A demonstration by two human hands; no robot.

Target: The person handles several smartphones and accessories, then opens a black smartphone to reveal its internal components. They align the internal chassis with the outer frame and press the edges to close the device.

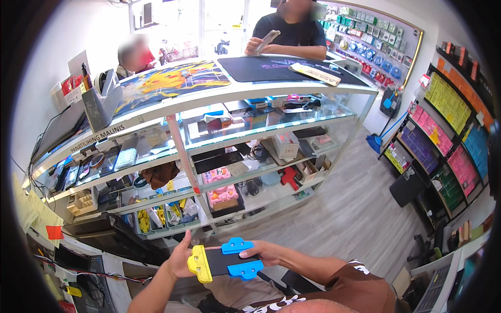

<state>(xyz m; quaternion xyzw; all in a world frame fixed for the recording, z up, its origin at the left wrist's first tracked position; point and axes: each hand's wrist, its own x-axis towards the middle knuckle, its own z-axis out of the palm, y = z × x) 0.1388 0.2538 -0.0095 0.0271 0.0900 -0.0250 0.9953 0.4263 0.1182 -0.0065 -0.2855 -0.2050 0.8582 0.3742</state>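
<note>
In front of me my right hand grips a dark, flat, phone-shaped device, its thumb lying on the upper face. Two blue plastic clamps sit on its opposite long sides. A yellow plastic clamp is across the left end. My left hand is beside the yellow clamp with its thumb stretched upward, away from the device. Its other fingers are mostly hidden behind the clamp.
A glass display counter with stocked shelves stands ahead. Two people are beyond it, one holding a phone. To the right are a rack of coloured boxes and a dark chair. Cables cross the left-hand bench.
</note>
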